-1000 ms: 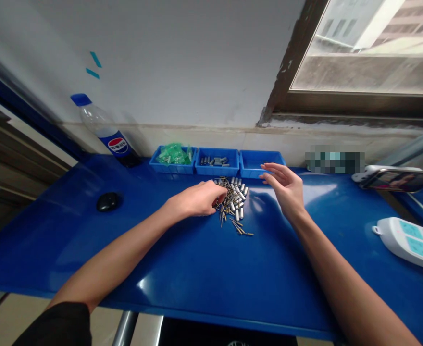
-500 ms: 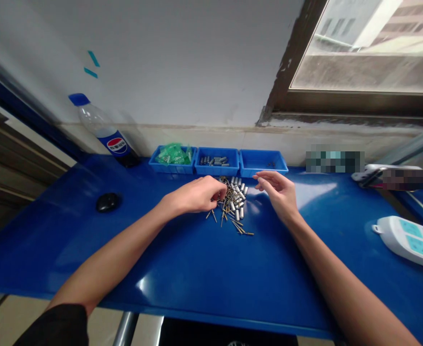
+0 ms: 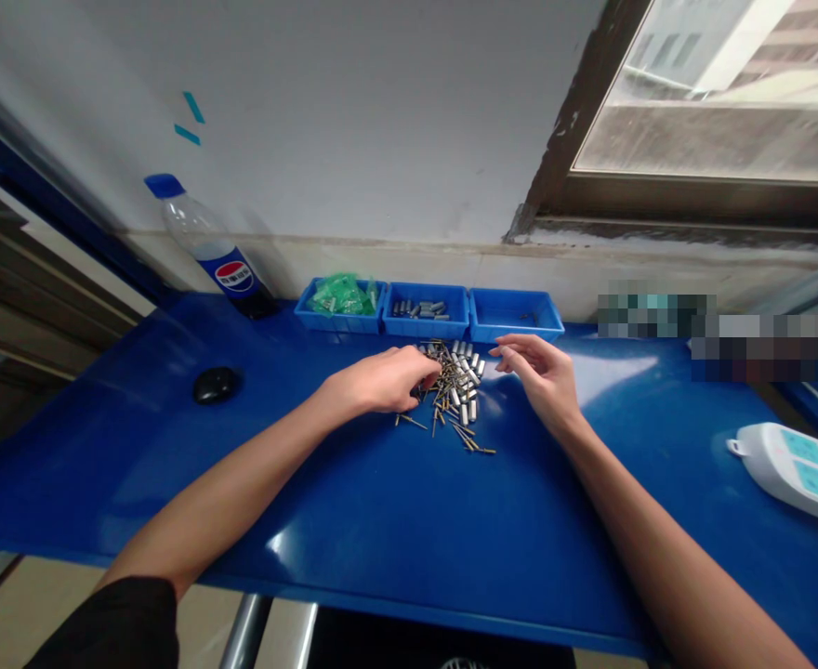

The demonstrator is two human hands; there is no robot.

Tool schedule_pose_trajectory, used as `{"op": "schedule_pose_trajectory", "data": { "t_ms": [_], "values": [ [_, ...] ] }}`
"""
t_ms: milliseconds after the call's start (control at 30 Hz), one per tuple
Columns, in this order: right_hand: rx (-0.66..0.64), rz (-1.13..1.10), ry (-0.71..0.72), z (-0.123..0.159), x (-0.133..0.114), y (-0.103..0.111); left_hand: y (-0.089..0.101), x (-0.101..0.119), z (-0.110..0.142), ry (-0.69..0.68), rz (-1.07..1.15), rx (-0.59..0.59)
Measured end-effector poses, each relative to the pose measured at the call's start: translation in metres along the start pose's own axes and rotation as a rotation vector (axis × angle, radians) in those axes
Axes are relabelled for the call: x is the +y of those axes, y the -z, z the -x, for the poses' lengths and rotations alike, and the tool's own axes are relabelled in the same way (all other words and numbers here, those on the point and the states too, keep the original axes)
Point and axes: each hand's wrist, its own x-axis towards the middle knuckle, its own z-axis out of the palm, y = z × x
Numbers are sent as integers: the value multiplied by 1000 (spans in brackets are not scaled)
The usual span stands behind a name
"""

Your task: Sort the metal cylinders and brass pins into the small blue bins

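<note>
The left hand (image 3: 396,379) curls over the pins (image 3: 442,381); I can't tell what it grips. Cylinders (image 3: 464,414) lie just right of it. The right hand (image 3: 540,373), fingers loosely parted, hovers beyond them.

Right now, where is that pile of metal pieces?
In the head view, the metal pile lies just right of centre on the table, between the left hand and right hand, near the middle bin.

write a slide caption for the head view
Left hand at a pile of small metal parts, right hand beside it, three blue bins in a row behind.
</note>
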Motion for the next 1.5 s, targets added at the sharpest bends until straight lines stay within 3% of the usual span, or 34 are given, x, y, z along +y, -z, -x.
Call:
{"op": "schedule_pose_trajectory", "data": {
  "t_ms": [167, 300, 433, 600, 900, 1100, 1300, 1500],
  "values": [
    [10, 5, -3, 0, -3, 0, 12, 2, 6, -8, 8, 20],
    [3, 1, -6, 1, -3, -1, 21, 4, 16, -3, -8, -104],
    [-14, 1, -13, 1, -2, -1, 15, 5, 15, 59, -67, -197],
    [-13, 2, -9, 1, -1, 0, 6, 6, 7, 17, -49, -174],
    [-19, 6, -21, 1, -3, -1, 0, 4, 5, 54, -24, -55],
    [-25, 1, -32, 1, -1, -1, 11, 0, 9, 73, 39, 47],
    [-43, -3, -32, 2, -2, -1, 20, 6, 6, -27, 191, 278],
    [-164, -103, -78, 6, -13, -8, 14, 16, -4, -96, 402, 422]
  ]
}}
